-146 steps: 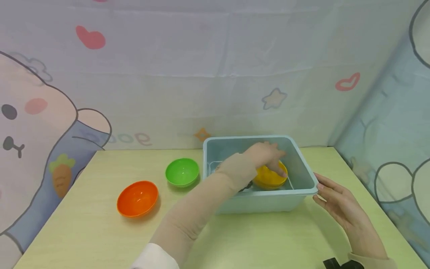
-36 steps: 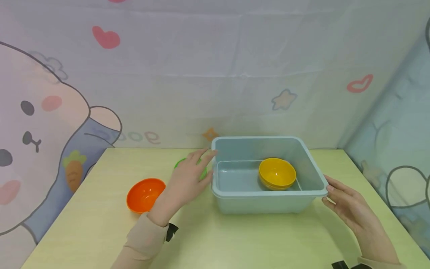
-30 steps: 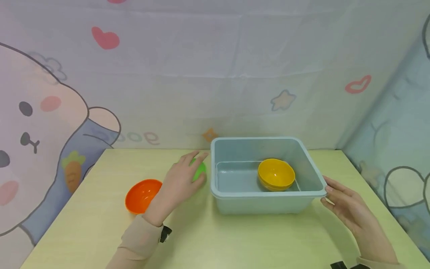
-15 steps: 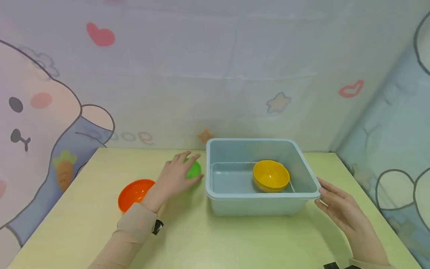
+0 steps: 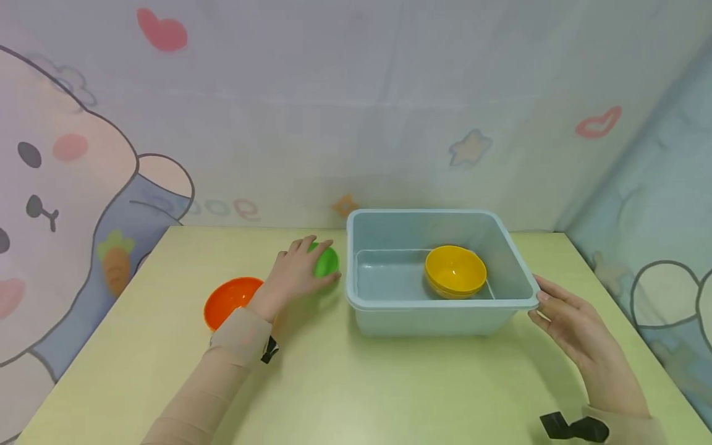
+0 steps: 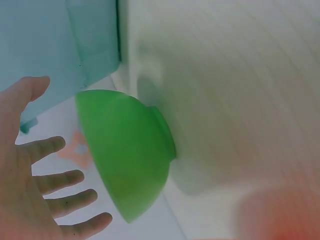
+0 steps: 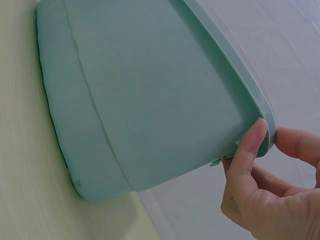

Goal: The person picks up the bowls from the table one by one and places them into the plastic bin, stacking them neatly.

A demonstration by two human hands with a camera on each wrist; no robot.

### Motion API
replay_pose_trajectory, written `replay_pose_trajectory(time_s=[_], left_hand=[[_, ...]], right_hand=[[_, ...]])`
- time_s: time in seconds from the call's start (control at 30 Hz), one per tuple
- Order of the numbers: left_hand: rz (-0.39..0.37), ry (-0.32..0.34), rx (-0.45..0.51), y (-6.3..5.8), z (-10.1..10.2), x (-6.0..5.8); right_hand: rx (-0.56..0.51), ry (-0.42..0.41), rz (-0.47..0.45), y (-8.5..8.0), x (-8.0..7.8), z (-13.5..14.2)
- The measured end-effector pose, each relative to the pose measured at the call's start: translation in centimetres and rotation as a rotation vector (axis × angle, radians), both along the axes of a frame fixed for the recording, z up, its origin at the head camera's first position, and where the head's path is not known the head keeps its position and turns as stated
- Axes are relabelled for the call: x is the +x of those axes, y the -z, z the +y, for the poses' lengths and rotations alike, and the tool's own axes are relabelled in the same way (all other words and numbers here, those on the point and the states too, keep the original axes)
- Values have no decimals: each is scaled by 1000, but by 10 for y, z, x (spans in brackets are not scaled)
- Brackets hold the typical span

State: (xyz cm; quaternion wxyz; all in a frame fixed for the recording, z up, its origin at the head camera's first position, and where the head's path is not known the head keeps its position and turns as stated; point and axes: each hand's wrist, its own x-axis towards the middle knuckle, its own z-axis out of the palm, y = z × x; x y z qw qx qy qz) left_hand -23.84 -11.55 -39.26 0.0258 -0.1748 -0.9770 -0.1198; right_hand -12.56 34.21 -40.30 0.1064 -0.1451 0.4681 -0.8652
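A pale cloth backdrop (image 5: 334, 142) fills the far side and wraps round to the right, printed with a large cartoon animal at far left, hearts and a star. Before it stands a light yellow-green table (image 5: 389, 389). On the table, right of centre and toward the far edge, sits a pale blue rectangular bin (image 5: 434, 320). Two forearms in beige sleeves (image 5: 194, 389) reach in from the near side.

The right hand (image 5: 575, 334) is at the bin's near right corner, pinching the rim between thumb and fingers. The left hand (image 5: 292, 272) reaches just left of the bin, above the green bowl, its fingers spread and relaxed, free of any grip; the left wrist view shows a gap between them and the bowl's rim.

Inside the bin, toward its right side, rest yellow bowls (image 5: 455, 270), nested one in another. On the left of the table stands an orange bowl (image 5: 229, 301), partly hidden by the left arm. The green bowl (image 5: 328, 262), farther back, stands upright between it and the bin, partly covered by the left hand. A small black strap piece (image 5: 269, 350) shows at the left wrist.
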Motion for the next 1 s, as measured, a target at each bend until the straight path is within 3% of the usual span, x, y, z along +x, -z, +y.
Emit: replay_pose_trajectory(time_s=[0.43, 1.0], left_hand=[[-79, -46, -27, 6, 1, -14], [-154, -55, -33, 13, -1, -26]], right_hand=[[-51, -24, 2, -2, -1, -1], [16, 10, 9, 0, -1, 0]])
